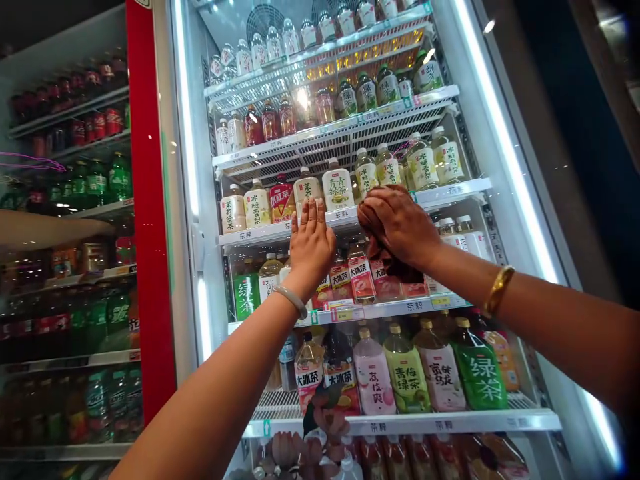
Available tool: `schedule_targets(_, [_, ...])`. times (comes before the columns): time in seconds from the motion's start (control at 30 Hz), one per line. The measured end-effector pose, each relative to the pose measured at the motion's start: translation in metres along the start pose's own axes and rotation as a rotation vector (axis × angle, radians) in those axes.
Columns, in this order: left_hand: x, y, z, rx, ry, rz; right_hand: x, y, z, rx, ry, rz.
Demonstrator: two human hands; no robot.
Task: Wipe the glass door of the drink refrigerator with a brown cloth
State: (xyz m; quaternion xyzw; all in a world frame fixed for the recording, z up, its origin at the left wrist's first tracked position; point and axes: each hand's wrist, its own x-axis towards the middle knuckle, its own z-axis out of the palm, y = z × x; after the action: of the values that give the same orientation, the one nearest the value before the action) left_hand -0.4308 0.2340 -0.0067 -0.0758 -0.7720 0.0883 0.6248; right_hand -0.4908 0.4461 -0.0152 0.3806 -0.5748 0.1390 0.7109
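Note:
My left hand (313, 243) lies against the clear glass door (303, 99) of a lit drinks fridge, its fingers straight and pointing up. A pale bangle (291, 301) circles that wrist. To the right, my right hand (403, 227) presses a dark brown cloth (400, 265) against the same glass, with the fingers bent over it. The cloth hangs below the palm, and part of it is hidden by the hand. A gold bangle (499, 291) sits on the right wrist. Behind the glass, bottled drinks (339, 185) stand in rows on white shelves.
Large tea bottles (375, 373) fill a lower shelf. Small bottles (327, 27) line the top one. A red upright panel (150, 200) separates this fridge from another at the left, which holds cans (114, 121) and green bottles (120, 177). Reflections show in the glass.

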Motion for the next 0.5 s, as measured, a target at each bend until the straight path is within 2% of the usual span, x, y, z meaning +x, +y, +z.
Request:
schedule_targets(0.1, [0.009, 0.017, 0.005, -0.026, 0.022, 0.037, -0.019, -0.007, -0.002, 0.024, 0.006, -0.041])
schedule_targets(0.17, [0.016, 0.028, 0.01, -0.029, 0.034, 0.043, -0.015, -0.005, -0.002, 0.048, -0.053, -0.137])
schedule_targets(0.23, [0.02, 0.035, 0.015, -0.028, 0.048, 0.052, -0.004, 0.007, -0.004, 0.051, -0.097, -0.181])
schedule_targets(0.3, [0.021, 0.037, 0.018, -0.039, 0.072, 0.068, 0.003, 0.023, -0.009, 0.035, -0.069, -0.115])
schedule_targets(0.37, [0.019, 0.038, 0.02, -0.047, 0.089, 0.078, -0.001, 0.032, -0.013, 0.014, 0.007, 0.0])
schedule_targets(0.43, [0.016, 0.037, 0.02, -0.034, 0.088, 0.119, -0.013, 0.027, -0.013, -0.005, 0.067, 0.066])
schedule_targets(0.5, [0.014, 0.037, 0.017, -0.009, 0.066, 0.213, -0.022, 0.015, -0.009, -0.006, 0.07, 0.045])
